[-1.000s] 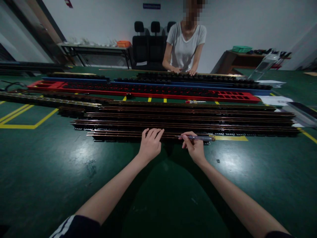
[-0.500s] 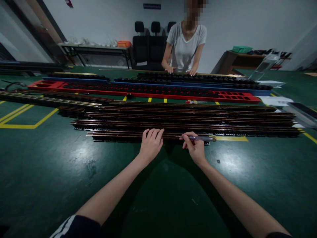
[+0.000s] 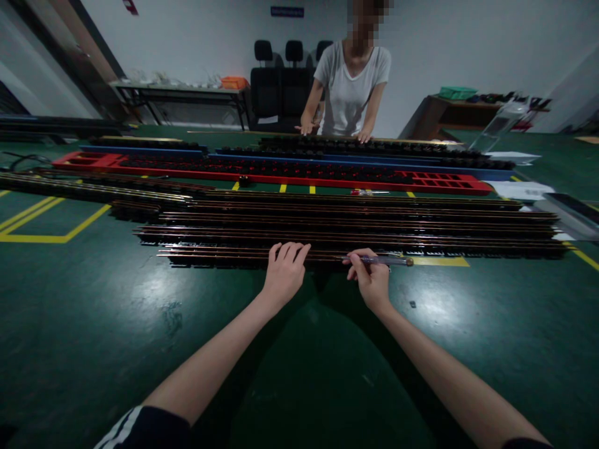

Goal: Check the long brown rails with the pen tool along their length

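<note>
Several long dark strips with copper-coloured rods [image 3: 224,236] lie side by side across the green table. On the nearest strip [image 3: 215,254] rests my left hand [image 3: 285,268], its fingers apart and bent over the strip's top. My right hand [image 3: 370,277] is closed round a screwdriver [image 3: 390,260] with a clear handle. The handle's end points right, and the thin tip points left at the nearest strip, between my hands. Whether the tip touches the strip I cannot tell.
Beyond the strips lie a long red frame [image 3: 449,182], a blue rail [image 3: 374,161] and another screwdriver [image 3: 362,193]. A person [image 3: 353,81] across the table has both hands on dark parts. A clear bottle [image 3: 503,125] and papers [image 3: 524,189] are at the right.
The nearest strip has slid slightly left. My right hand with the screwdriver has shifted a little right. Across the table, one of the person's hands has moved left in view.
</note>
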A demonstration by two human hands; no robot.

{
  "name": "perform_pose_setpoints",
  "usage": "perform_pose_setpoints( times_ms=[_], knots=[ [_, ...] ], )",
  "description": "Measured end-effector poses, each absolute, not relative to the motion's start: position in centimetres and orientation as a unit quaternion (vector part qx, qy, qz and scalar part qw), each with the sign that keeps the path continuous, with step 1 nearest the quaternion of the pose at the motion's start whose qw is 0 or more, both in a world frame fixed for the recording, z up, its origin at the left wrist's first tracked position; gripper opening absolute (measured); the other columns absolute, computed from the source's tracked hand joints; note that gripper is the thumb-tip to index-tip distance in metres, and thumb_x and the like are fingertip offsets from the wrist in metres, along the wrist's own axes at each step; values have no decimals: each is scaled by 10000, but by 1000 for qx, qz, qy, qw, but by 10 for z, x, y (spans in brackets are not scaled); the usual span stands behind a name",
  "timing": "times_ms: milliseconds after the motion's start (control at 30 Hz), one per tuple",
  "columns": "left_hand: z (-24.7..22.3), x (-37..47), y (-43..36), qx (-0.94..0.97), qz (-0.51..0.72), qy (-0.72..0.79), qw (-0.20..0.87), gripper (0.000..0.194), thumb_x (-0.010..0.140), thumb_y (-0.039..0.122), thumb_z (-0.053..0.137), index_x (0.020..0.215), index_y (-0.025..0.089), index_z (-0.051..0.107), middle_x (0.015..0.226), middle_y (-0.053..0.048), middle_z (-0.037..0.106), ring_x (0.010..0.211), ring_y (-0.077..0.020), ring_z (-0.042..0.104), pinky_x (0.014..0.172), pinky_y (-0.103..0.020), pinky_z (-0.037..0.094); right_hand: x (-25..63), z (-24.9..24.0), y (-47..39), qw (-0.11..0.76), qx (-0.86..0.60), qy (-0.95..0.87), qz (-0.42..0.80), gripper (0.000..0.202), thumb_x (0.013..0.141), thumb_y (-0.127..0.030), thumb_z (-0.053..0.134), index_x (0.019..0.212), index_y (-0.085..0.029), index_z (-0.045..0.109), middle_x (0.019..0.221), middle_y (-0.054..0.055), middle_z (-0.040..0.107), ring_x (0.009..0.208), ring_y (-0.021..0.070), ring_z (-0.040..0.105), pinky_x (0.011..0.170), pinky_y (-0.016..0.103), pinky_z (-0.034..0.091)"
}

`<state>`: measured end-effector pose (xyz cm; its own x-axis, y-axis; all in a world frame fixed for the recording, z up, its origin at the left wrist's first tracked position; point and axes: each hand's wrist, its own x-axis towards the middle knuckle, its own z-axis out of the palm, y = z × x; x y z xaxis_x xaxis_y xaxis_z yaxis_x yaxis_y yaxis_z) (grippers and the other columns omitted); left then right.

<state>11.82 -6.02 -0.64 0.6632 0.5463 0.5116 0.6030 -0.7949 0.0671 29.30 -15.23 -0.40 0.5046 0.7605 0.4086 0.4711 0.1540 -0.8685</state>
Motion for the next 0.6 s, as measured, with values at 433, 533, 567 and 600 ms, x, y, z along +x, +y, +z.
perform_pose_setpoints(
  times_ms=[433,533,567,600],
  knots=[
    [-6,118,-60,-909,-263,-321,38,374,878,103,392,1198,167,576,1136,-96,646,1074,-228,558,984,-450,358,296,-6,-151,587,-634,-479,154,230,881,-401,499,800,-191,546,658,7,642,411,91,535,412,217,411],
    [-6,118,-59,-909,-263,-320,38,371,874,99,394,1185,172,582,1133,-95,646,1070,-231,560,981,-452,360,296,-6,-150,589,-631,-479,158,232,880,-404,500,802,-190,544,664,6,641,410,88,532,410,217,409],
    [-6,118,-59,-910,-262,-319,39,368,872,98,396,1180,170,585,1133,-95,646,1069,-231,560,980,-450,361,296,-6,-150,589,-631,-478,160,231,880,-403,501,804,-190,543,665,6,641,409,88,531,409,216,408],
    [-6,118,-59,-910,-262,-318,41,364,871,98,398,1175,166,587,1133,-95,645,1068,-231,560,979,-448,361,297,-7,-150,589,-631,-478,162,229,881,-403,500,808,-189,542,666,6,641,409,88,531,410,216,407]
  ],
)
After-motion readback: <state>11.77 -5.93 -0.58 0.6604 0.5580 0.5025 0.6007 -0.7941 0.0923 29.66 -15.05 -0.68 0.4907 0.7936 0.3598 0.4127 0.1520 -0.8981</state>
